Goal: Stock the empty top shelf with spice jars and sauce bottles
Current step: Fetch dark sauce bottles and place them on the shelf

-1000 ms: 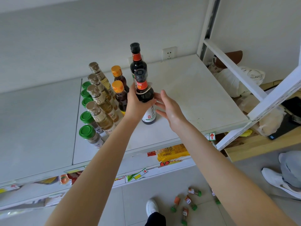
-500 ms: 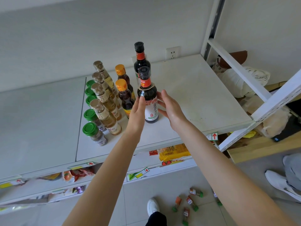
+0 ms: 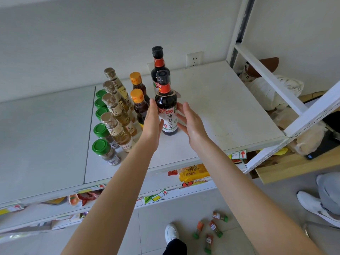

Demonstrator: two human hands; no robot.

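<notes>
A dark soy sauce bottle [image 3: 166, 105] with a black cap and white label stands upright on the white top shelf [image 3: 220, 107]. My left hand [image 3: 152, 122] is at its left side with straight fingers, the thumb just at the label. My right hand [image 3: 191, 122] is at its right side, fingers spread, fingertips at the label. Neither hand grips it. A second dark bottle [image 3: 158, 65] stands behind. To the left are two orange-capped bottles [image 3: 140, 105], a row of pale tan-capped bottles [image 3: 117, 126] and green-lidded spice jars [image 3: 104, 151].
The shelf's right half is bare up to the white frame bars [image 3: 276, 83]. A lower shelf holds snack packets [image 3: 193, 172]. Several small spice jars [image 3: 213, 227] lie on the floor by my shoe [image 3: 171, 232]. Another person's shoe [image 3: 312, 205] is at the right.
My left hand let go of the dark bottle's shoulder and slid down beside it with fingers straight. The bottle now stands on the shelf on its own. My right hand stayed close.
</notes>
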